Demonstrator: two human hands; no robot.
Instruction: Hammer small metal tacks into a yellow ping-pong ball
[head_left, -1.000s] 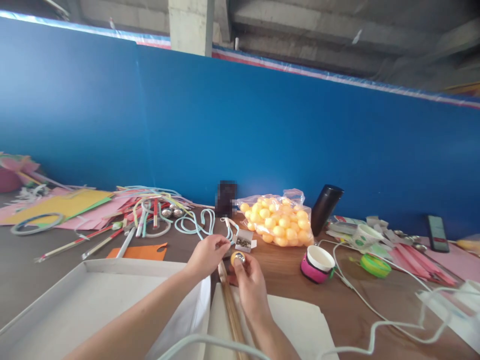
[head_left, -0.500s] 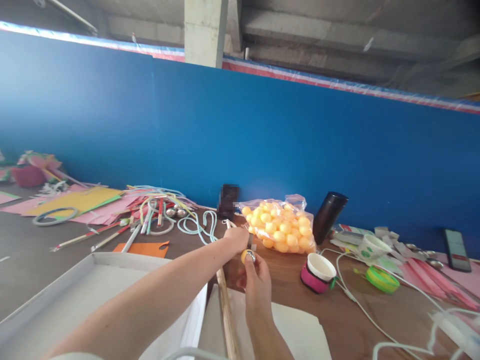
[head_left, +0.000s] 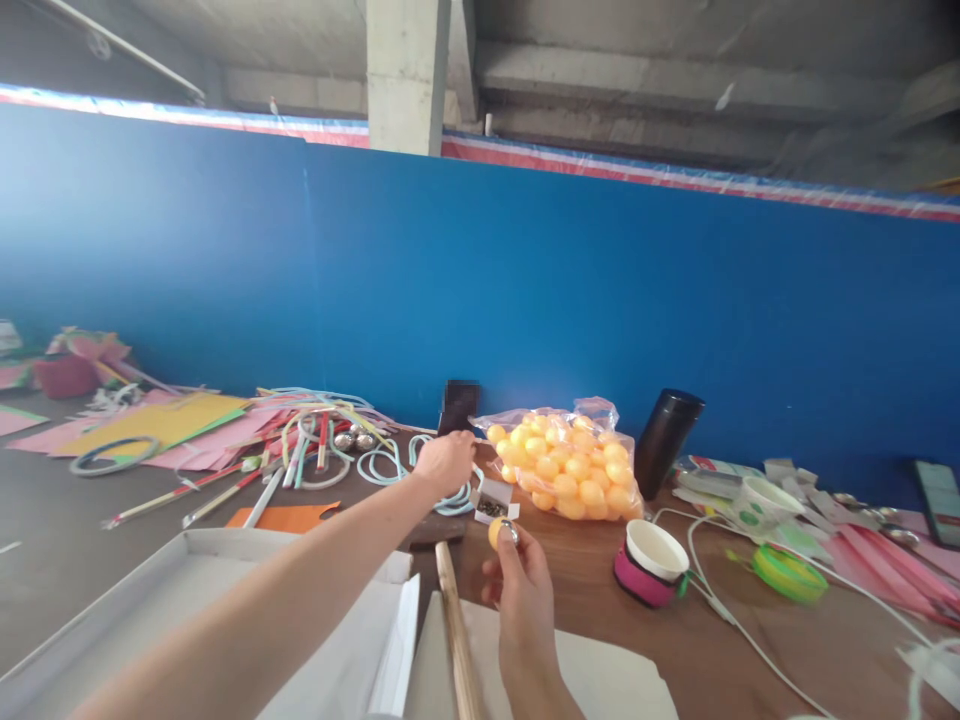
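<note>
L hand (head_left: 448, 462) has shifted off box (head_left: 496, 490) to nr black item (head_left: 458, 405); grip: can't tell. Box now exposed, i.e. accessible. R hand (head_left: 528, 580) still pinches ball (head_left: 495, 534), nearside of box.

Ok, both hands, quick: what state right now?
Left hand: near the dark upright object; grip cannot be told.
Right hand: closed, holding a yellow ball and shiny silver piece.

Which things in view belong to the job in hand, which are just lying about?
Likely in the job:
- orange ball with silvery part, in the right grip
- open box of metal bits
- bag of orange balls

Seemingly lying about:
- black tumbler
- white cup
- green ring
</note>
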